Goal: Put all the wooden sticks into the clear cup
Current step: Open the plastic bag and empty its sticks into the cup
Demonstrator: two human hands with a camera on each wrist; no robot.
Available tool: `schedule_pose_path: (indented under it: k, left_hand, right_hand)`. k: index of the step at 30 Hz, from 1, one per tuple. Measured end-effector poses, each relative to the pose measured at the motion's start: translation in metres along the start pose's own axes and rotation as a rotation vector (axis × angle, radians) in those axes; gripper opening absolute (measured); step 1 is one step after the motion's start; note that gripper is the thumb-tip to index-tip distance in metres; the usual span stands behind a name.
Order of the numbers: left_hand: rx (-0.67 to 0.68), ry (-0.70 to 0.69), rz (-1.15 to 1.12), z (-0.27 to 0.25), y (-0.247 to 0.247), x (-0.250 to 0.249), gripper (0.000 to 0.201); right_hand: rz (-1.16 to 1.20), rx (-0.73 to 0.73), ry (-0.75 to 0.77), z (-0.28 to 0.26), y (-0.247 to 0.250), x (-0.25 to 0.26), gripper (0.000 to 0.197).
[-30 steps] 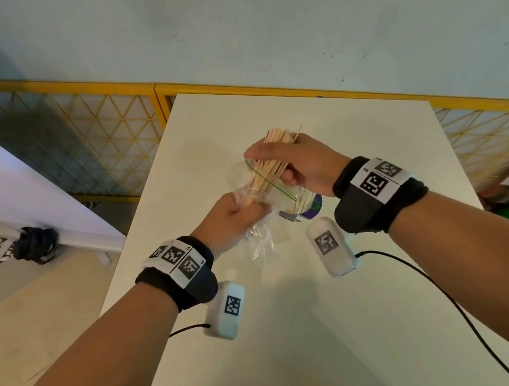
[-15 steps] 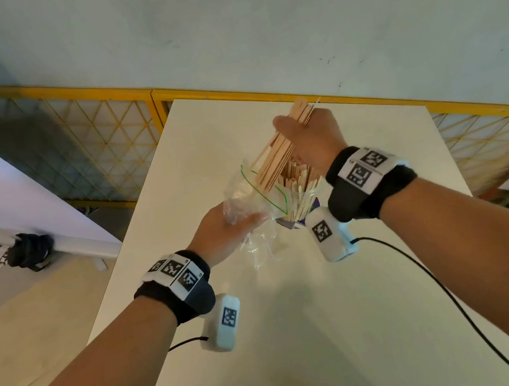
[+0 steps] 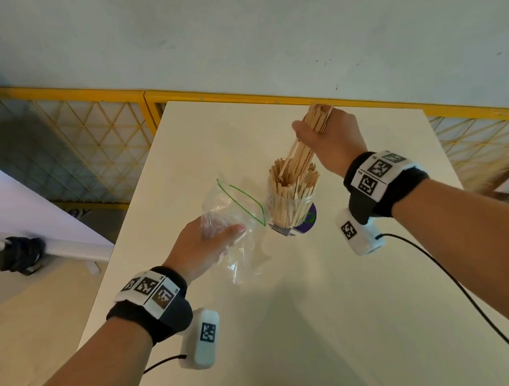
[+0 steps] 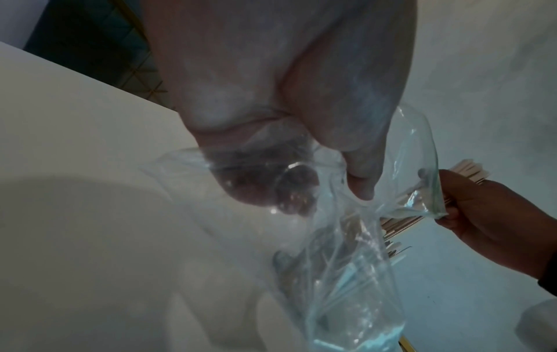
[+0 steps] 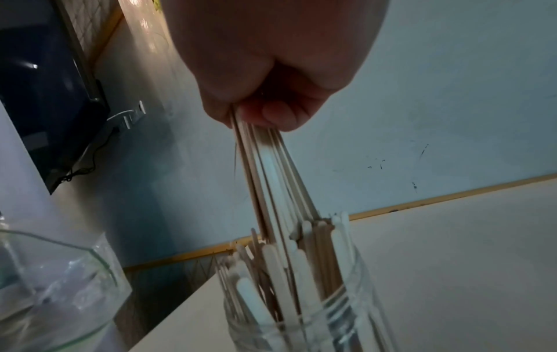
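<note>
A clear cup [image 3: 292, 210] stands mid-table, packed with several upright wooden sticks [image 3: 292, 187]. My right hand [image 3: 327, 139] grips a bundle of wooden sticks [image 3: 318, 120] just above the cup, its lower ends reaching in among those in the cup [image 5: 304, 333]. In the right wrist view my fingers [image 5: 271, 114] curl round the bundle [image 5: 271, 181]. My left hand [image 3: 207, 242] holds a clear zip bag [image 3: 234, 222] with a green seal, left of the cup. The bag [image 4: 346, 262] hangs crumpled from my thumb and fingers; it looks empty of sticks.
The white table [image 3: 333, 329] ends at a yellow mesh fence [image 3: 80, 142] by a pale wall. A purple-and-green patch [image 3: 308, 218] lies under the cup. A black cable [image 3: 459, 288] trails from my right wrist. A white board [image 3: 0, 201] leans at left.
My right hand drew the stick bundle out of the bag and carried it rightward, over the cup. The left hand drew the bag away to the left, baring the cup.
</note>
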State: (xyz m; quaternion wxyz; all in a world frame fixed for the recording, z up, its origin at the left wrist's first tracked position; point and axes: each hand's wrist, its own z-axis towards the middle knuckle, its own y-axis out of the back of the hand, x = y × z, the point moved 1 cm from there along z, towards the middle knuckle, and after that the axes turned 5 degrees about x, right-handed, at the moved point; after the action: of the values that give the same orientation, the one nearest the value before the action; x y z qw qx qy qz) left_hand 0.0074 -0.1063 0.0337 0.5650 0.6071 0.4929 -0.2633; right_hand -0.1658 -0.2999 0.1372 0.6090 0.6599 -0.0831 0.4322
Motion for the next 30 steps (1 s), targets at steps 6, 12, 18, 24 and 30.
schedule_pose_path:
  k: [6,12,18,24,30]
  left_hand:
    - [0.004,-0.006,-0.003,0.001,-0.001,-0.003,0.048]
    - [0.025,0.013,-0.099,0.003,-0.003,-0.010,0.056]
    - [-0.008,0.008,-0.098,0.001,-0.001,-0.008,0.055]
    - [-0.024,0.029,-0.068,0.001,0.003,-0.004,0.053]
    - [-0.023,0.052,-0.093,-0.003,0.004,-0.004,0.053]
  right_hand:
    - [0.006,0.117,0.043,0.006,0.001,0.008,0.038]
    - [-0.071,0.090,0.024,0.004,-0.001,-0.001,0.043]
    - [-0.121,0.098,-0.058,0.003,-0.007,-0.010,0.032]
    - [-0.059,0.127,-0.008,0.000,-0.019,-0.011,0.032]
    - [-0.057,0.181,-0.039,-0.007,-0.033,-0.020,0.039]
